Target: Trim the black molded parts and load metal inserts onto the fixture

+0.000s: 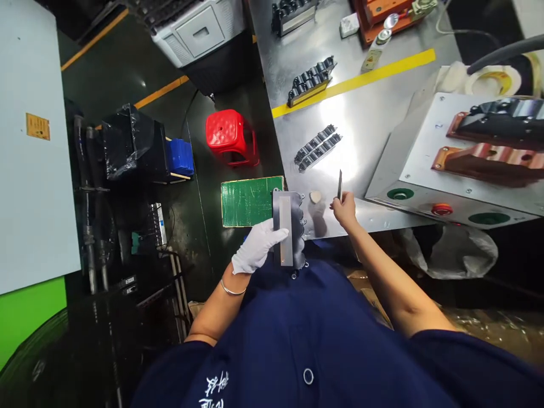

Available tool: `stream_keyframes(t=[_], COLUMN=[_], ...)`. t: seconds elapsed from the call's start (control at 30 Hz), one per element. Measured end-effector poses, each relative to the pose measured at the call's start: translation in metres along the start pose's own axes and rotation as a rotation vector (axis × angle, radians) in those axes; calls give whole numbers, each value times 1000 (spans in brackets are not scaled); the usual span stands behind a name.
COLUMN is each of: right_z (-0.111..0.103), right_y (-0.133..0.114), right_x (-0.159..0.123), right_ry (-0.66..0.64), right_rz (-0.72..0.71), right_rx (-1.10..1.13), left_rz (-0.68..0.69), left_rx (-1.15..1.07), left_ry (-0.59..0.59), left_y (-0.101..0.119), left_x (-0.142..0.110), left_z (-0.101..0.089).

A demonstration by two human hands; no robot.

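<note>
My left hand [257,243], in a white glove, grips a black scalloped plastic part [298,229] by its left side, close to my body. A flat grey metal strip [286,238] runs along that part, and my thumb lies on it. Bare and closed, my right hand [345,208] holds a thin pointed blade-like tool [340,184] upright over the metal table; its exact kind is unclear. Just left of this hand, a small whitish lump [315,196] sits on the table. Farther up lie two similar black scalloped parts [318,148], side by side.
The steel table [280,133] carries a yellow tape line [357,83] and more black parts [311,81]. At right stands a machine box [419,164] with a red button [442,209] and copper-coloured fixtures [488,161]. A red stool [229,136] and green board [246,203] are to the left.
</note>
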State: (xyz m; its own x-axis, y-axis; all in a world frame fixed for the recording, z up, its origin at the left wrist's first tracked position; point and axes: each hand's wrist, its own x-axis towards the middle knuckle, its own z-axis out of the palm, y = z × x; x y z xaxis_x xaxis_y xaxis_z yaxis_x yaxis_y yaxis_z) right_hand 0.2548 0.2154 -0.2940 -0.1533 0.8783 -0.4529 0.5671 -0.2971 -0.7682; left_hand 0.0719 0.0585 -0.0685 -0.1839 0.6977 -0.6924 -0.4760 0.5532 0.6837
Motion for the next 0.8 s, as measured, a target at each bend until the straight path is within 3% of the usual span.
stream_keyframes(t=[0.17, 0.37, 0.57, 0.8], right_z=[-28, -54, -57, -56], right_y=[-41, -85, -101, -114], right_x=[-52, -119, -161, -203], right_ry=[-2, -56, 7, 71], right_rz=[-11, -86, -111, -139], right_rx=[236, 549, 601, 474], left_rz=[-27, -70, -79, -88], left_rx=[-35, 3, 114, 147], left_ry=[-81, -316, -451, -533], left_y=[4, 13, 19, 15], left_x=[4, 3, 3, 4], left_z=[20, 32, 26, 21])
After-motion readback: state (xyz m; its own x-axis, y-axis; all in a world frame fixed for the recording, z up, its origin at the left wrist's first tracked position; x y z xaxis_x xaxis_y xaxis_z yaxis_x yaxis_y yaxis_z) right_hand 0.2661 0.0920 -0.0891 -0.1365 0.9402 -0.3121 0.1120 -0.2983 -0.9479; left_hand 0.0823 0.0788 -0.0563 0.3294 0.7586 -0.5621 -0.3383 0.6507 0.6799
